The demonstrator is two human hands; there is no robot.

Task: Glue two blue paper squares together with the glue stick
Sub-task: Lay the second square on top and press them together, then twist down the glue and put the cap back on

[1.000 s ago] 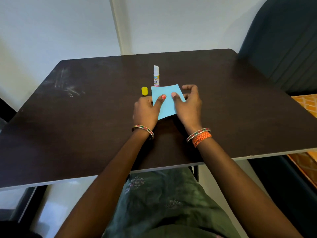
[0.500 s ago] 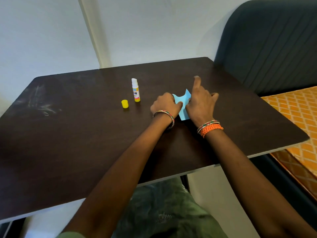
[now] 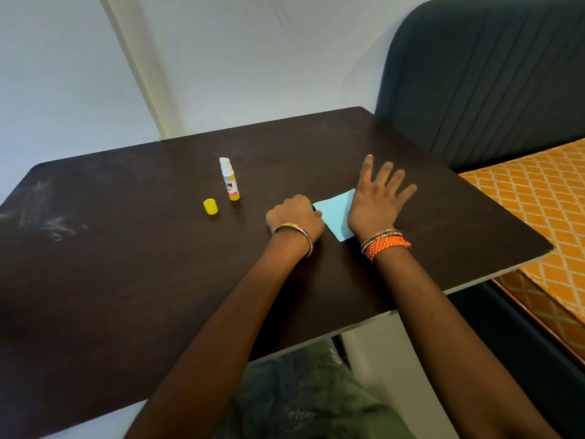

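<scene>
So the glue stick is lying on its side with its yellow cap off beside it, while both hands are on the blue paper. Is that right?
Not quite: the head view shows the glue stick standing upright, not lying down. The rest holds: the yellow cap is off beside it, and the left hand and right hand are on the blue paper.

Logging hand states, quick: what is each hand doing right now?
Left hand: fingers curled at the blue paper edge; grip cannot be told.
Right hand: open, pressing flat on the paper.
</scene>
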